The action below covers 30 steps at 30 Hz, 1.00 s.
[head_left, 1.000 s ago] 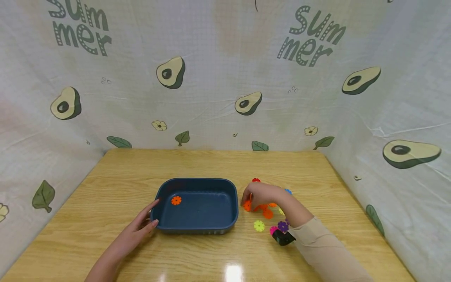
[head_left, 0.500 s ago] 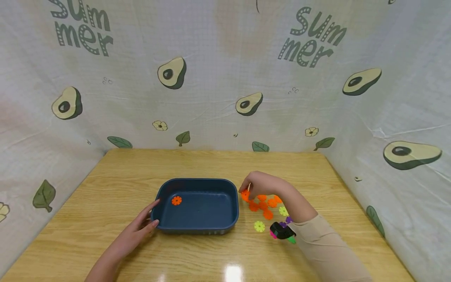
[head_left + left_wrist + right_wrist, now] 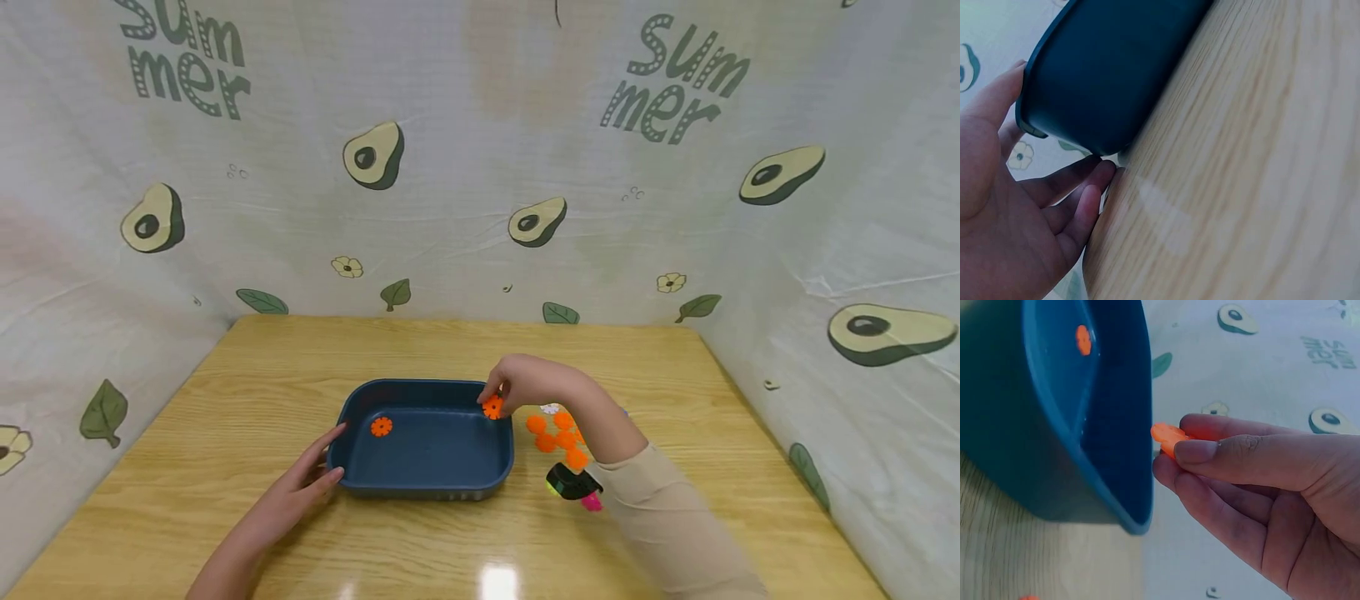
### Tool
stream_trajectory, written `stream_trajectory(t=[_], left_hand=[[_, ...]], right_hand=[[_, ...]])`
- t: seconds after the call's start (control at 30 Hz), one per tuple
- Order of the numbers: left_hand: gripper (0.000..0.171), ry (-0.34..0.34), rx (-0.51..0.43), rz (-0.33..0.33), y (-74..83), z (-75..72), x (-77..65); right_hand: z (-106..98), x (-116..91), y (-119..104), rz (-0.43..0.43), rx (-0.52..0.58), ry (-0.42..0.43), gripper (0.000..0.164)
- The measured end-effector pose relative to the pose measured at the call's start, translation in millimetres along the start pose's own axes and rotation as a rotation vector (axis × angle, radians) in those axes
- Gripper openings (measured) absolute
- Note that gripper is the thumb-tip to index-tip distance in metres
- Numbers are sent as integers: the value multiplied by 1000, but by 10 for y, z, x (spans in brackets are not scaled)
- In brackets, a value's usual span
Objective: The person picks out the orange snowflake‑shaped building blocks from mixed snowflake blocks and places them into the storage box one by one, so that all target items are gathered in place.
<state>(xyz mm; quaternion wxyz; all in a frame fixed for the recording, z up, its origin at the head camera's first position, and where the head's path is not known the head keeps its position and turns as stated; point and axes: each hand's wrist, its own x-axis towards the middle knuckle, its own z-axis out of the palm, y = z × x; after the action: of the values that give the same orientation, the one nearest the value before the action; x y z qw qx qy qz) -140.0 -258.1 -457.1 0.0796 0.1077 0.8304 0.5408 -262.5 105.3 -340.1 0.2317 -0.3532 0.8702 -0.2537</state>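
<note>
Just below the frame's centre, 1 orange disc point(image 3: 492, 407) is being pinched by the right hand point(image 3: 528, 383) at the upper right corner of the blue tray point(image 3: 435, 462). Its left rim is being touched by the loosely spread left hand point(image 3: 298, 482); inside, 1 other disc point(image 3: 381, 427) is being enclosed.

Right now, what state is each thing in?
Navy tub: upright, open-topped
Notched orange disc inside: unheld
Held orange disc: pinched, off table
Other orange discs: unheld on table
Pink disc: partly hidden
White disc: partly hidden
Left hand: fingers touching tub
Right hand: fingers pinching disc
</note>
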Motion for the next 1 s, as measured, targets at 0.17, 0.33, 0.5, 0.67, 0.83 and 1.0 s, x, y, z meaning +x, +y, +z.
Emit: stream_trajectory(t=[0.17,0.33,0.5,0.67,0.83,1.0], left_hand=[[60,-8,-7,0,-9,-1,-2],[60,-1,5,-8,-5,6,-10],[60,4,11,-11,1,7,-3],[60,8,5,-8,-2,11,7],[60,11,5,-18,-3,12,3],[60,7,-2,-31,-11,11,-3]], right_hand=[[13,173,-77,-21,17,-45,35],[25,347,-143,-38,32,-75,38],[41,506,-194,-54,69,-98,40],[64,655,-231,-102,107,-124,40],[86,776,-284,-118,121,-152,39],[135,903,-322,-142,122,-170,36]])
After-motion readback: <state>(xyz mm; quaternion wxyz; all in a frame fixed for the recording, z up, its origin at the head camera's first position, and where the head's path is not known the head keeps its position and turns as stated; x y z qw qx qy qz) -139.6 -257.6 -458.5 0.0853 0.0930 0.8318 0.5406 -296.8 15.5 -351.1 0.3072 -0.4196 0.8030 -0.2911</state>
